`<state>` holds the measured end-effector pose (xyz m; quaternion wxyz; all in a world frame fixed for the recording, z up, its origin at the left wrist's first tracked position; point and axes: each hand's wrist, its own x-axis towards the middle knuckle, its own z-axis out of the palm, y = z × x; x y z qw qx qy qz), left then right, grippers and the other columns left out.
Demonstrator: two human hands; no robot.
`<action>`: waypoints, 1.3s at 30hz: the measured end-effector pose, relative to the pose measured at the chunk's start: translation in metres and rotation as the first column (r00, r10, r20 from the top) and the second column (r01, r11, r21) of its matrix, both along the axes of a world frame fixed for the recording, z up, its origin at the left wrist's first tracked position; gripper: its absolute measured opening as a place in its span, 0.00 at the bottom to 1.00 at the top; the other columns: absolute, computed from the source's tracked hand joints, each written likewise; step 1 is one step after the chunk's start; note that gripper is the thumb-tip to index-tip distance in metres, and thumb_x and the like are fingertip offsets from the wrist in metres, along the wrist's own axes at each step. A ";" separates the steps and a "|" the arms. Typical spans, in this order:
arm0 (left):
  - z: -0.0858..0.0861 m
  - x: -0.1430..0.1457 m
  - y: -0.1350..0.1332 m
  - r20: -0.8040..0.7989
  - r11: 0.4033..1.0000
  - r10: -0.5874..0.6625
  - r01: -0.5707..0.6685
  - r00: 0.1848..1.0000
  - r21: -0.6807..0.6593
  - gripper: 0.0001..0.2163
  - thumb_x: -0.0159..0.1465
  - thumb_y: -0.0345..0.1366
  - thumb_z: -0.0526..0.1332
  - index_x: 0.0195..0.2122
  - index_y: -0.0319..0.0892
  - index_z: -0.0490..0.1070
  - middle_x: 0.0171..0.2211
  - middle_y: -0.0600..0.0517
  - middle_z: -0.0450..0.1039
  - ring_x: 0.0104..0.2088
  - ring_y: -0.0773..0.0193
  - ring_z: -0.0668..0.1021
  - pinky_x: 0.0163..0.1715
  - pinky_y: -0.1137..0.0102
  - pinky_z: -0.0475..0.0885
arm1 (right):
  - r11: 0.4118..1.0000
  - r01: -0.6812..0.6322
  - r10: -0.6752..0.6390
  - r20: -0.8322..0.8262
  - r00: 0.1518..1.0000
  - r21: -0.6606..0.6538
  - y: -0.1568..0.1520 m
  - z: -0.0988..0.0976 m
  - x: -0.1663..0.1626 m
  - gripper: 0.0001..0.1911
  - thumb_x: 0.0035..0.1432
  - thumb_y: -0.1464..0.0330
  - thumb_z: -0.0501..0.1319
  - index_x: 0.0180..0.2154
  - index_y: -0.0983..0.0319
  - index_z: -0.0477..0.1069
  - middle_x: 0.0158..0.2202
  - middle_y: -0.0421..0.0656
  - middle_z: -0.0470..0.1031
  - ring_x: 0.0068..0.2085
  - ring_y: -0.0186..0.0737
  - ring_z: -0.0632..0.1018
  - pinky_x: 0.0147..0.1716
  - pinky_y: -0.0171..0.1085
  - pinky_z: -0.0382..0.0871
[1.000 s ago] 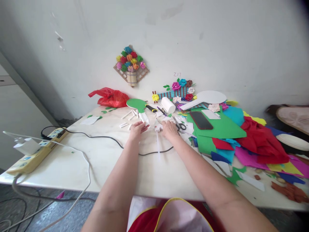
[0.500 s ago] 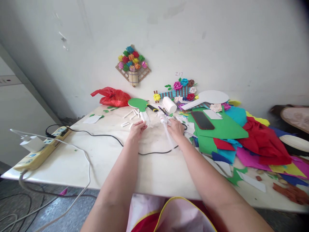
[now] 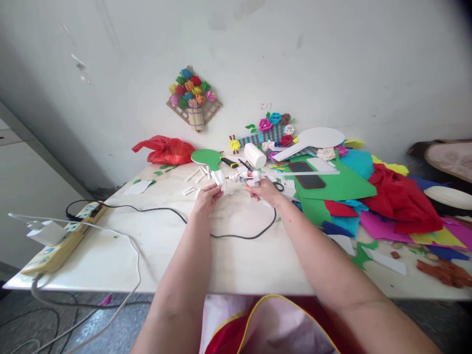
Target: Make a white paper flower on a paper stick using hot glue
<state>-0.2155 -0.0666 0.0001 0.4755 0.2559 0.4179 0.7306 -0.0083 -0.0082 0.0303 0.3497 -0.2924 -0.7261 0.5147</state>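
My right hand (image 3: 266, 191) grips a white glue gun (image 3: 246, 176) lifted off the table, its nozzle pointing left and its glue stick (image 3: 313, 172) jutting out to the right. The gun's black cord (image 3: 236, 235) loops across the white table (image 3: 221, 255). My left hand (image 3: 207, 196) pinches a small white paper piece (image 3: 220, 180) just left of the nozzle. A green paddle-shaped cutout (image 3: 207, 157) lies right behind them, with short white paper rolls (image 3: 195, 177) beside it.
A heap of coloured foam sheets (image 3: 368, 201) covers the right side, with a phone (image 3: 307, 174) on green foam. Scissors (image 3: 279, 186), a white roll (image 3: 255, 155), a red bag (image 3: 166, 150) and paper-flower crafts (image 3: 271, 130) sit near the wall. A power strip (image 3: 59, 238) lies left.
My right hand has picked the glue gun up from the table and turned it level, nozzle toward my left hand. The left hand has lifted the white paper piece slightly.
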 end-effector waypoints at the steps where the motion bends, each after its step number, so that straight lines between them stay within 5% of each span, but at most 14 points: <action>1: 0.000 0.000 0.000 0.005 1.000 0.011 -0.011 1.000 -0.002 0.06 0.47 0.22 0.66 0.27 0.34 0.72 0.24 0.51 0.73 0.24 0.70 0.76 0.28 0.76 0.73 | 1.000 -0.009 0.008 0.020 1.000 0.010 0.001 0.000 0.001 0.16 0.43 0.59 0.64 0.20 0.66 0.66 0.15 0.38 0.66 0.14 0.26 0.63 0.13 0.28 0.57; 39: 0.004 0.002 0.000 0.033 1.000 0.006 -0.006 0.999 0.018 0.03 0.50 0.26 0.65 0.26 0.35 0.71 0.20 0.53 0.70 0.21 0.71 0.73 0.27 0.74 0.73 | 0.998 0.040 -0.051 0.209 0.977 0.056 -0.003 0.003 -0.002 0.18 0.43 0.58 0.65 0.21 0.65 0.66 0.14 0.37 0.64 0.11 0.25 0.61 0.09 0.28 0.54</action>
